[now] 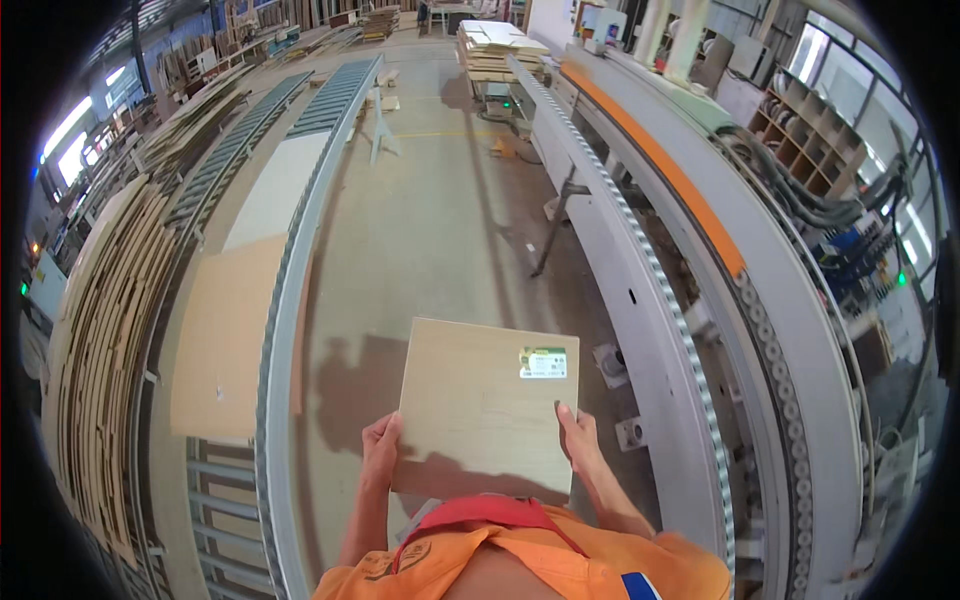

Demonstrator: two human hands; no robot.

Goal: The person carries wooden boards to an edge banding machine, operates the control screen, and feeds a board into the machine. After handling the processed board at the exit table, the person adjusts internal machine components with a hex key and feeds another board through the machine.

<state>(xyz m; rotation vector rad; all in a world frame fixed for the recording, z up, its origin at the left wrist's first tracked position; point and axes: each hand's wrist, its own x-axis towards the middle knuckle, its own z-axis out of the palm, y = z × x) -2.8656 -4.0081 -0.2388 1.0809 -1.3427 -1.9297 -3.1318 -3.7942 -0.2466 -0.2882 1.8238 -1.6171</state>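
A flat, light wood-coloured board (480, 420), nearly square, is held level in front of my body. A white, green and yellow label (543, 362) is stuck near its far right corner. My left hand (381, 438) grips the board's left edge, thumb toward the top face and fingers mostly hidden beneath. On the opposite edge my right hand (578, 437) is closed, its thumb lying on the top face. The board's near edge comes close to my orange shirt (560, 545).
Left, a roller conveyor (225, 480) carries a large tan panel (230, 340) and a white one (280, 190); long boards (110, 350) are stacked beyond. Right, a long machine (640, 330) has an orange strip (660, 160). Ahead, panels (500, 45) are piled at its far end.
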